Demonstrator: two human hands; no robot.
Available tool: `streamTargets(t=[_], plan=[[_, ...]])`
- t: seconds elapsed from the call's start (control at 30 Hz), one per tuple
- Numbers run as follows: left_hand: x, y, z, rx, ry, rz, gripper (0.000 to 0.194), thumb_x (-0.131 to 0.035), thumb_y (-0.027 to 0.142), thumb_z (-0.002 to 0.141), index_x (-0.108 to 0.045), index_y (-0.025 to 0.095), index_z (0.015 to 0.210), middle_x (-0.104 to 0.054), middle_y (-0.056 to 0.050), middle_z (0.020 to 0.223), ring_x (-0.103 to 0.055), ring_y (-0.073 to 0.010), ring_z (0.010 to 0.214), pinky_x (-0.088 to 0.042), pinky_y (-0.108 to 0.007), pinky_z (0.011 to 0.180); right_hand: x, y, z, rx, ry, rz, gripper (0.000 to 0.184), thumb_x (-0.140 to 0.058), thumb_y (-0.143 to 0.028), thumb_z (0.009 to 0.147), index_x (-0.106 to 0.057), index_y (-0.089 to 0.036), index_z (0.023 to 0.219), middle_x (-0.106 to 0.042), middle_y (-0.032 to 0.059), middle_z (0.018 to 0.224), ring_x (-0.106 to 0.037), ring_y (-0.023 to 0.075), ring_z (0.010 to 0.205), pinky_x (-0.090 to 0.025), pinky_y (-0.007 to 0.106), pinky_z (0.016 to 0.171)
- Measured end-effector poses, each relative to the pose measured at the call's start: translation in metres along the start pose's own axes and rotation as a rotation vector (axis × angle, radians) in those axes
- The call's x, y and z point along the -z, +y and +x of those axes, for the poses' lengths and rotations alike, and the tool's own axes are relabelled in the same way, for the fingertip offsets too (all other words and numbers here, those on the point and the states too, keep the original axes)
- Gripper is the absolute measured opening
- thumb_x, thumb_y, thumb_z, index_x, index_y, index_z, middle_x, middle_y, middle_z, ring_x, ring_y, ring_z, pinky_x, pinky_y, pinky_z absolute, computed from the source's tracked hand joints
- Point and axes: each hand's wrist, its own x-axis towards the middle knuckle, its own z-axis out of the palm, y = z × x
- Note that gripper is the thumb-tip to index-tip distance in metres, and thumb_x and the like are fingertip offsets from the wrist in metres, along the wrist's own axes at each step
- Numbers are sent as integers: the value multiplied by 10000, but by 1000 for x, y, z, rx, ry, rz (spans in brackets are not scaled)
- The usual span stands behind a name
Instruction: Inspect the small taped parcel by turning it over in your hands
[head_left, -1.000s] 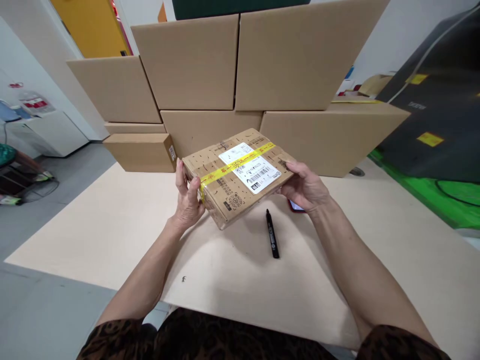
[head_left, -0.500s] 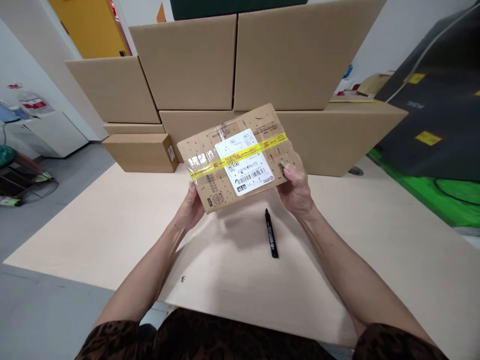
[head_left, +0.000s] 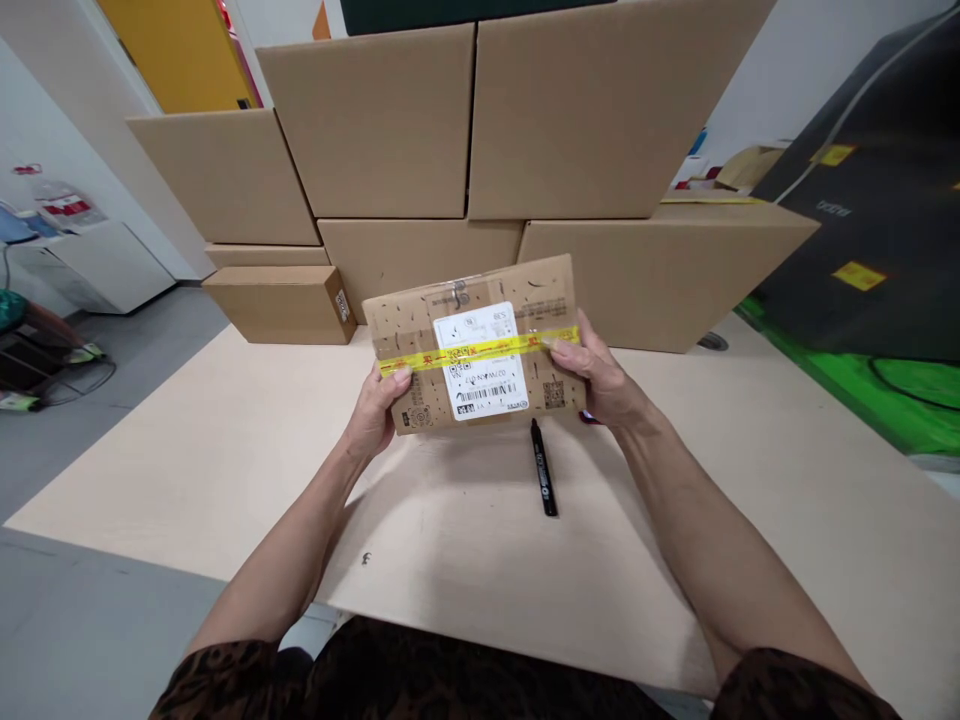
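Observation:
A small cardboard parcel with a white shipping label and a strip of yellow tape across it is held above the table, its labelled face tilted towards me. My left hand grips its left end with the thumb on the tape. My right hand grips its right end, thumb on the front face. A black marker lies on the light wooden table just below the parcel. A sliver of a phone shows under my right hand.
Several large plain cardboard boxes are stacked along the table's far edge, with a smaller flat box at their left. A dark machine cover and green floor mat lie to the right. A white cabinet stands at left.
The parcel has been turned in my hands from lying flat and skewed to standing nearly upright with its label facing me and squared to my view. The marker has not moved.

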Motion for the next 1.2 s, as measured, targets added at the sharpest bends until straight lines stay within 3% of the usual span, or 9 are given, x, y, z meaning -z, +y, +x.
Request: streamTargets(t=[0.13, 0.33, 0.5, 0.6, 0.73, 0.8, 0.97, 1.07, 1.2], plan=[[2, -8, 0, -24, -8, 3, 678, -887, 620, 793, -711, 205, 1298, -790, -132, 1356, -714, -363, 1345, -570, -485, 1162, -8, -2, -2, 18, 44, 63, 787, -907, -516, 757, -578, -414, 1464, -744, 22, 1400, -715, 374, 1320, -627, 590, 1083], [3, -6, 4, -71, 12, -25, 613, -829, 712, 824, -755, 229, 1194, -804, -96, 1308, -660, -348, 1412, -521, -481, 1214, -20, -3, -5, 89, 150, 103, 848, -962, -346, 642, -595, -428, 1401, -694, -4, 1481, -657, 375, 1398, -603, 586, 1126], [-7, -1, 0, -63, -67, -59, 631, -804, 757, 822, -776, 274, 1228, -790, -77, 1330, -596, -358, 1478, -530, -493, 1202, -18, -6, -1, 24, 299, 231, 623, -883, -273, 633, -679, -343, 1217, -799, -6, 1233, -742, 363, 1252, -624, 596, 1088], [-11, 1, -2, -17, -44, -75, 631, -812, 748, 823, -786, 273, 1237, -782, -76, 1348, -581, -354, 1486, -547, -479, 1178, -18, -3, 3, -46, 360, 294, 481, -838, -305, 636, -700, -283, 1097, -821, 20, 1161, -748, 374, 1238, -630, 609, 1079], [-10, -1, -1, 73, 66, -147, 513, -851, 649, 842, -799, 248, 1157, -803, -62, 1292, -652, -309, 1389, -576, -425, 1131, -20, 4, 5, -47, 373, 310, 473, -815, -309, 628, -699, -262, 1084, -828, 39, 1163, -740, 386, 1266, -635, 616, 1065], [-9, -3, -1, 108, 41, -145, 492, -844, 623, 861, -792, 252, 1179, -795, -65, 1318, -660, -315, 1372, -581, -435, 1115, -19, 4, 4, -12, 376, 297, 479, -814, -295, 630, -695, -269, 1094, -822, 34, 1192, -735, 379, 1279, -625, 616, 1083], [-10, -1, -6, 132, -199, -26, 749, -793, 747, 840, -672, 329, 1449, -683, -104, 1528, -531, -416, 1513, -506, -580, 1181, -6, -6, 1, 49, 355, 225, 455, -787, -289, 621, -706, -282, 1068, -819, 51, 1199, -698, 410, 1342, -612, 667, 1086], [-15, 1, -10, 82, -307, 47, 969, -902, 633, 769, -528, 310, 1602, -579, -144, 1640, -453, -450, 1571, -415, -616, 1265, 2, -13, -1, 73, 307, 198, 496, -797, -288, 614, -722, -309, 1104, -830, 49, 1182, -703, 419, 1342, -620, 674, 1070], [-14, -1, -10, 27, -316, 99, 1119, -923, 511, 744, -370, 296, 1693, -503, -161, 1693, -470, -451, 1558, -368, -655, 1296, 7, -14, 1, 83, 248, 158, 458, -892, -375, 636, -737, -343, 1066, -842, 19, 1140, -703, 397, 1359, -626, 643, 1085]])
